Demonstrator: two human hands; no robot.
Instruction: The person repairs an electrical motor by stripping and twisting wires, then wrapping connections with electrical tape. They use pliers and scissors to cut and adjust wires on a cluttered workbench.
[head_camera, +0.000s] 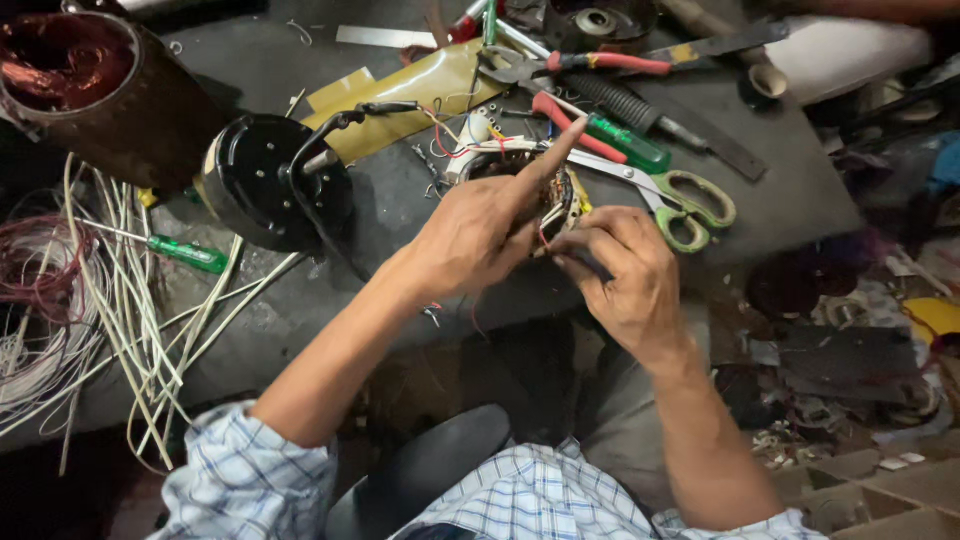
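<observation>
The fingers of the left hand (470, 235) curl around a small wound motor coil (556, 198) near the middle of the dark workbench (780, 190), index finger straight, while the right hand (618, 268) pinches its thin wires; it seems stiff but delicate, better gripped by the core.

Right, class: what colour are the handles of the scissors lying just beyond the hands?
Green, the scissors' handles, seen best in the head view.

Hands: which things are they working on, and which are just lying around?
In use: left hand, right hand, wired coil.

Lying about: scissors, green screwdriver, black round cover, red pliers, loose wires.
</observation>
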